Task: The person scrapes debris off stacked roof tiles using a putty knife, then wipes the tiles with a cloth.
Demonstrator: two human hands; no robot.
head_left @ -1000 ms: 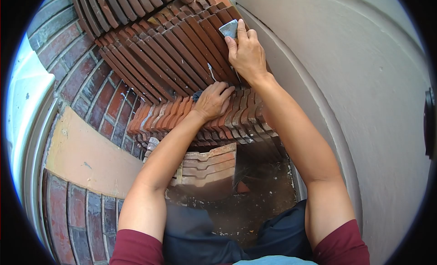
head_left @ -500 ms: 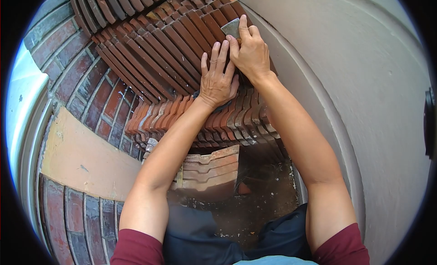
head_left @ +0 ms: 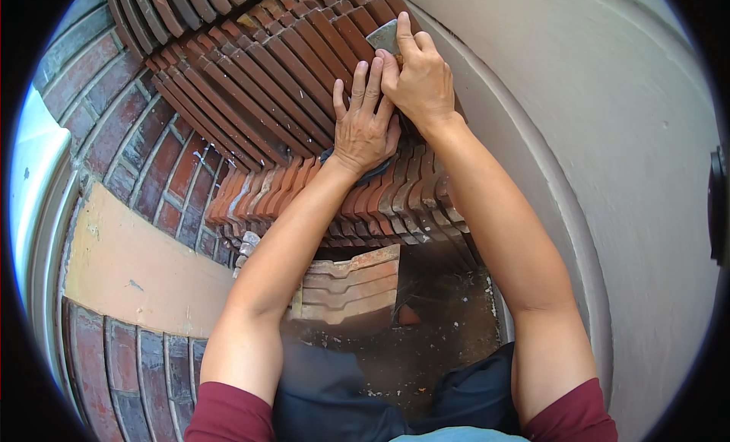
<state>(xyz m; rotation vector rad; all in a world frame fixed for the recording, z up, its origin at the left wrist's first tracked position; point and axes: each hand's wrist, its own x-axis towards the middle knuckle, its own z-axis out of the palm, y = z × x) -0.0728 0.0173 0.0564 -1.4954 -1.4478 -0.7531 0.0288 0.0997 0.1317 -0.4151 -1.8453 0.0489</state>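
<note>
Brown-red roof tiles (head_left: 285, 69) stand on edge in a slanting, tightly packed row at the top. My left hand (head_left: 365, 123) lies on the tiles with its fingers spread, and something dark shows partly under its palm. Just right of it, my right hand (head_left: 420, 77) is closed round a flat grey scraper blade (head_left: 385, 36), index finger stretched along it. The blade rests against the upper right tiles. Its handle is hidden in the hand. Below my left hand runs a lower row of orange tiles (head_left: 266, 191) with wavy ends.
A smooth grey wall (head_left: 608, 153) curves along the right. Dark brick (head_left: 144, 153) and a beige panel (head_left: 144, 263) are at the left. Nearer me, a few pale tiles (head_left: 353, 286) lie on the dirty dark floor (head_left: 449, 313), between my legs and the stacks.
The scraper and my right hand have shifted slightly up and left. My left hand has also moved slightly up, still spread on the tiles. The view has shifted a little.
</note>
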